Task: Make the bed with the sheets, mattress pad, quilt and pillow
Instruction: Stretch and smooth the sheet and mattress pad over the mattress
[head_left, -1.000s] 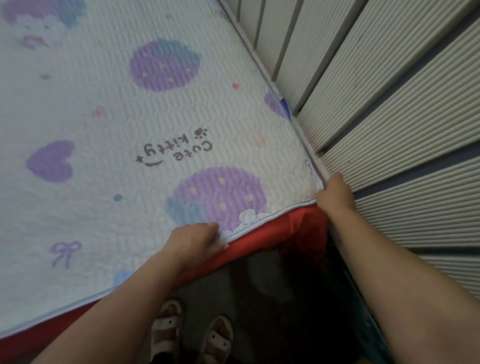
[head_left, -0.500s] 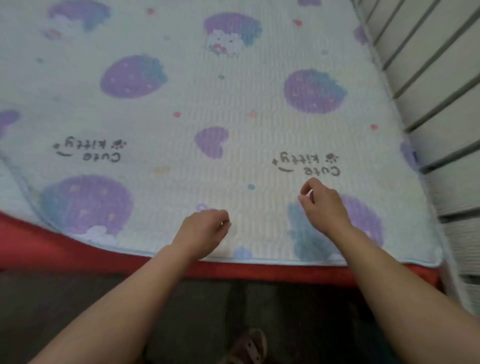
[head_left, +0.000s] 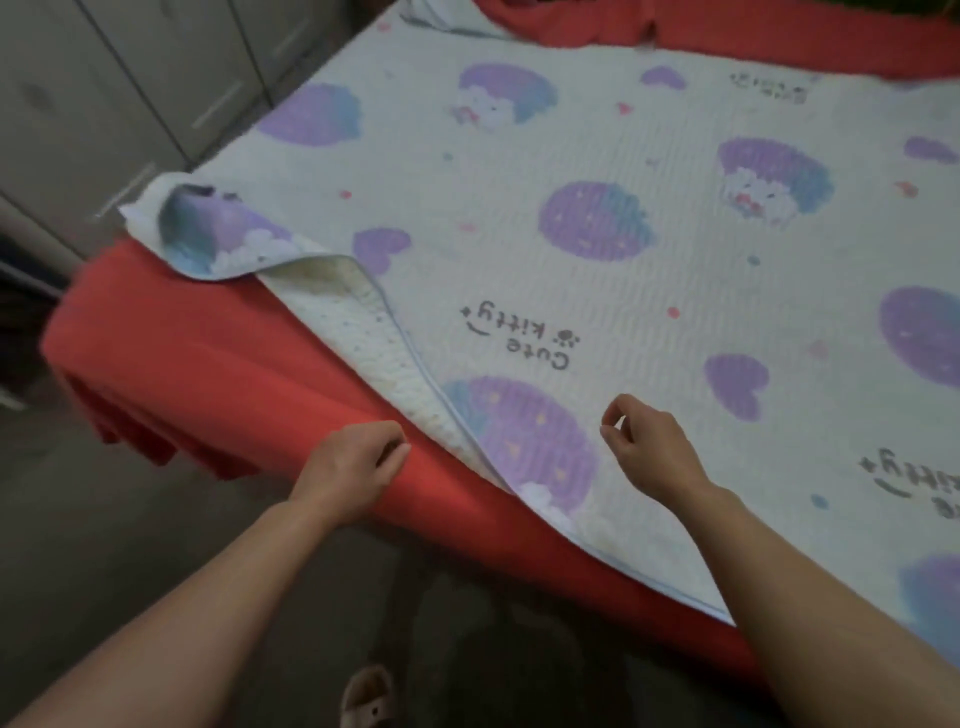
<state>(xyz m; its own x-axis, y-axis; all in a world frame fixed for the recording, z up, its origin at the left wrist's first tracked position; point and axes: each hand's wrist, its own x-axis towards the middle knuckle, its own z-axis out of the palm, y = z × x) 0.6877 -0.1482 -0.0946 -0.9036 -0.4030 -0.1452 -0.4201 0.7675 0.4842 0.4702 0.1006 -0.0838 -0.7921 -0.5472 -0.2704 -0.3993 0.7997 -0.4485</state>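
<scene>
Mattress pad (head_left: 649, 218) covers the red sheet (head_left: 208, 353), its nine-o'clock corner folded back. Left hand (head_left: 353, 467) and right hand (head_left: 649, 447) hover loosely curled, holding nothing.

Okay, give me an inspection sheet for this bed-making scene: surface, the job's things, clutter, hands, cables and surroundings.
Surface: bed covered by a red sheet, hanging loose at the near left corner.
Job's things: printed mattress pad spread over the sheet; its near left corner is folded back, white underside showing. No quilt or pillow seen.
Clutter: nothing seen.
Hands: left hand over the red sheet beside the folded edge, fingers curled, holding nothing; right hand over the pad, fingers loosely curled, holding nothing.
Cables: nothing seen.
Surroundings: pale cabinet doors at the far left; dark floor with a sandal below.
</scene>
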